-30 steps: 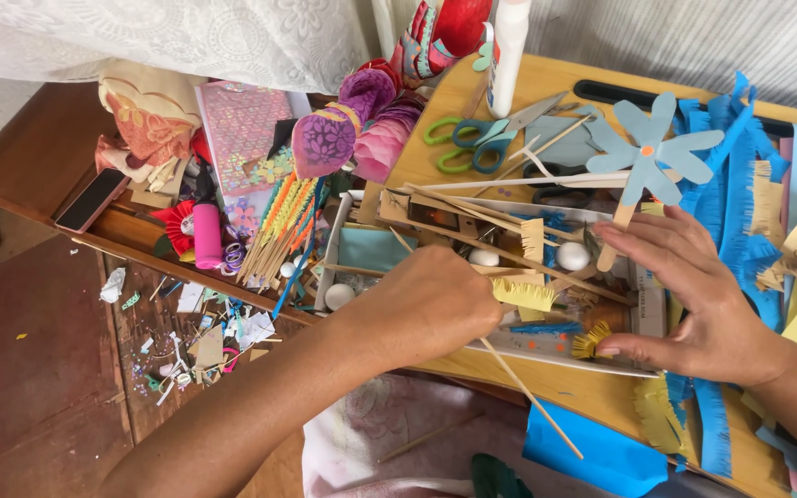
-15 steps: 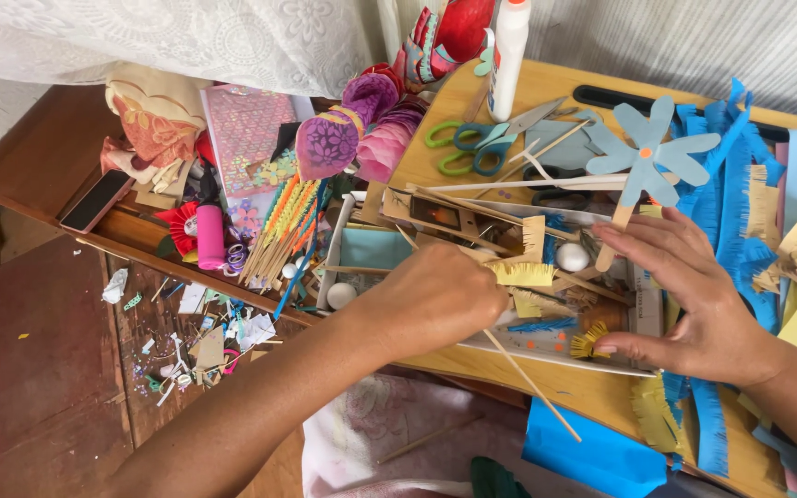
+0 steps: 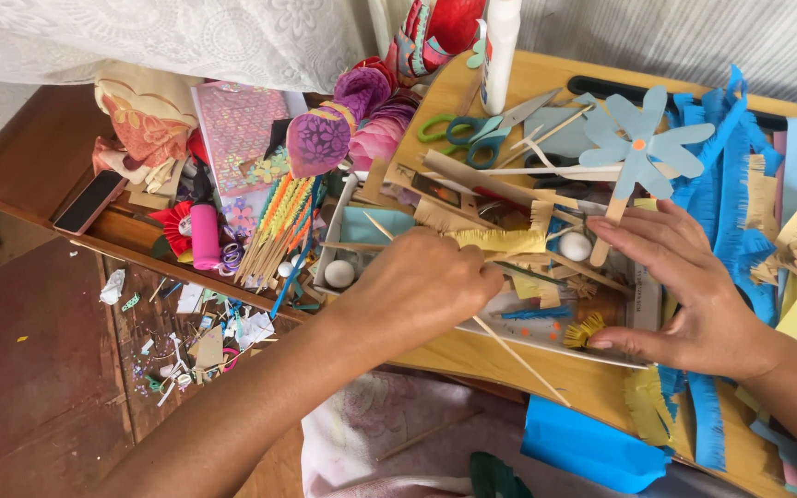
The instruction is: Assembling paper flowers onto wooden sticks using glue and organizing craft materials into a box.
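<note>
A thin wooden stick [image 3: 518, 360] is pinched in the curled left hand [image 3: 422, 286], its free end pointing near and right across the desk [image 3: 472, 355] edge. The grip sits over a shallow white tray [image 3: 546, 337] crowded with paper scraps, sticks and a strip of yellow fringe [image 3: 500, 242] just right of the knuckles. The right hand [image 3: 684, 286] is laid open and flat on the tray's right end, fingers spread, nothing gripped; a small orange fringe piece [image 3: 586, 329] lies just beside its thumb. Two white balls are seen in the tray, one [image 3: 339, 273] left of the left hand, one [image 3: 576, 246] between the hands. Farther off lie a blue paper flower [image 3: 643, 148], green scissors [image 3: 458, 134] and a white glue bottle [image 3: 500, 46]. At the far left, a phone [image 3: 89, 201] rests on the desk.
</note>
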